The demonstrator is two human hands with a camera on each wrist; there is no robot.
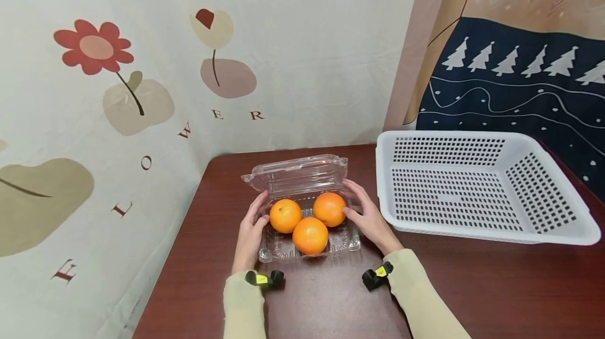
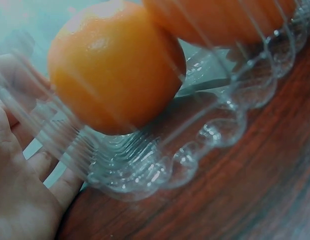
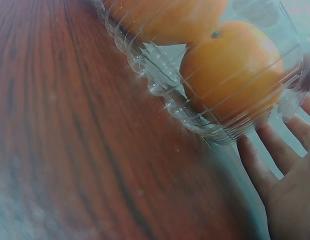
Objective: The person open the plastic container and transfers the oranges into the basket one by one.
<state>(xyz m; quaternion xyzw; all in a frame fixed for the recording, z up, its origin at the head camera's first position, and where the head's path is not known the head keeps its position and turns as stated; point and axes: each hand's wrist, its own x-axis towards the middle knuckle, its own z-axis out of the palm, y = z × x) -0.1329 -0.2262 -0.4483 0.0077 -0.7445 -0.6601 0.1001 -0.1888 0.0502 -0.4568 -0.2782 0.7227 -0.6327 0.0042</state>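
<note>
A clear plastic clamshell container sits on the table with its lid raised at the back. Inside lie three oranges: one at the left, another at the right and a third in front. My left hand holds the container's left side, thumb near the rim. On the opposite side my right hand grips it, its thumb close to the right orange. The wrist views show fingers of the left hand and fingers of the right against the outer walls.
To the right stands a white perforated plastic basket, close to my right hand. The dark red wooden table runs back to a flower-printed cloth. A dark cloth with white trees hangs behind the basket.
</note>
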